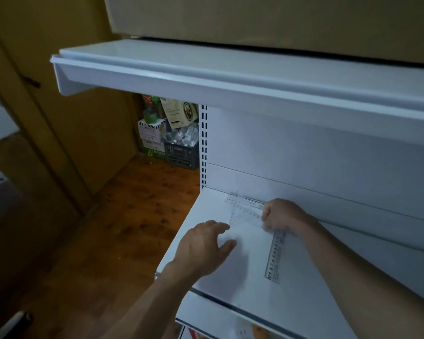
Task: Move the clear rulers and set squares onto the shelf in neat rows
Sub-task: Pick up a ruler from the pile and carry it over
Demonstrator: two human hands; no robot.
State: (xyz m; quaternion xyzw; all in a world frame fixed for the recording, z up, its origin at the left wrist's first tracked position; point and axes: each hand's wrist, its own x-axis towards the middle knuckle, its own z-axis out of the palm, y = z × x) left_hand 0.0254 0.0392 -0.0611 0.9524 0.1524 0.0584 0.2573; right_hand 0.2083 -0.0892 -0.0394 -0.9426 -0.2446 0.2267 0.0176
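Note:
A white shelf [230,285] carries the clear pieces. One clear ruler [245,199] lies along the back wall. A clear set square [242,215] lies in front of it, faint against the white. A second clear ruler [275,256] points toward the front edge. My right hand [283,215] has curled fingers over the top end of that ruler and the set square's corner; whether it grips either piece is hidden. My left hand [206,245] hovers with spread fingers just left of the set square, near the shelf surface.
A white upper shelf [206,77] overhangs the work area, with cardboard boxes [279,18] above. To the left are wooden floor [123,216], a dark crate [181,155] full of small items and stacked packages. A lower shelf [206,316] sits below.

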